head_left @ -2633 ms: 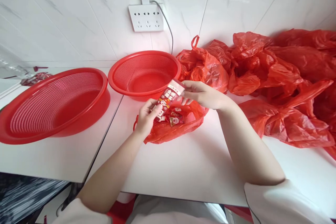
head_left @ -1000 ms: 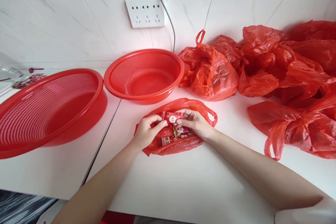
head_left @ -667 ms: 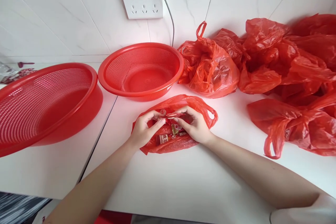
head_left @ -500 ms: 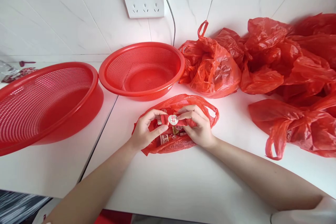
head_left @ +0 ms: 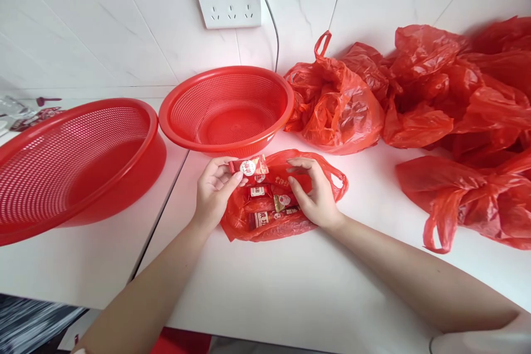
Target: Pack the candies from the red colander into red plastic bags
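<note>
Between the thumb and fingers of my left hand (head_left: pixel 215 188) is a small red wrapped snack packet (head_left: pixel 258 165) with a round white label. It is held above the left part of an opened red plastic bag (head_left: pixel 307 163). Inside that bag lie several more wrapped snacks (head_left: pixel 258 191), mostly red, one with a gold end. My right hand (head_left: pixel 313 193) hovers over the bag's right side, thumb and fingers apart with nothing between them.
Two red perforated plastic baskets stand behind and left: a near one (head_left: pixel 145 149) and a farther one (head_left: pixel 232 149). Knotted red plastic bags (head_left: pixel 344 110) crowd the counter (head_left: pixel 265 282) at the back and right. A power socket panel (head_left: pixel 227 0) with a grey cable is on the tiled wall.
The packet was between both hands over the bag's middle. My right hand has let go and opened, and my left hand has carried the packet left and slightly up.
</note>
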### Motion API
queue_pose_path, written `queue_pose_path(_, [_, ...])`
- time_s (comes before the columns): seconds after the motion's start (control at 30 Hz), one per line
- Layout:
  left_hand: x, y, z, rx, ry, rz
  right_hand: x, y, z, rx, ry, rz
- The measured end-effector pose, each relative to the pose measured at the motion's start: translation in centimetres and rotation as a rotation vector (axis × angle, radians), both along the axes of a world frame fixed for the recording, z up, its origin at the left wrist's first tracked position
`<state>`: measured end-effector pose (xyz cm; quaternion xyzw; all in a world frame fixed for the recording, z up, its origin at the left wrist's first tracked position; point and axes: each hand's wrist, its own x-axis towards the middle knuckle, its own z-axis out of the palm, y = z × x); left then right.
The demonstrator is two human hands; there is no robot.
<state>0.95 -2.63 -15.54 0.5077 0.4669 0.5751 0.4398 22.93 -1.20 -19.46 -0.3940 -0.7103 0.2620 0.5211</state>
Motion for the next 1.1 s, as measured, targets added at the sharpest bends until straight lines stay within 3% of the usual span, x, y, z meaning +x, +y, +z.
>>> queue_pose_path(0.23, [0.3, -0.5, 0.3, 0.027, 0.027, -0.032, -0.2, 0.0, -0.3, -0.083, 0.018, 0.037])
queue_pose_path(0.6, [0.3, -0.5, 0.5, 0.050, 0.112, -0.006, -0.2, 0.5, -0.8, -0.175, -0.178, 0.025])
queue_pose_path(0.77, [0.1, -0.5, 0.1, 0.151, 0.180, 0.027, -0.2, 0.8, -1.2, -0.168, -0.275, 0.011])
queue_pose_path(0.83, [0.0, -0.5, 0.0, 0.250, 0.341, -0.023, -0.1, 0.8, -1.2, -0.180, -0.249, 0.015])
queue_pose_path(0.97, [0.1, -0.6, -0.3, 0.499, 0.708, -0.248, 0.2, 1.0, -1.2, -0.190, -0.087, 0.011])
queue_pose_path(1.1, [0.3, -0.8, -0.2, 0.559, 0.846, -0.382, 0.2, 1.0, -0.7, -0.189, 0.108, 0.008])
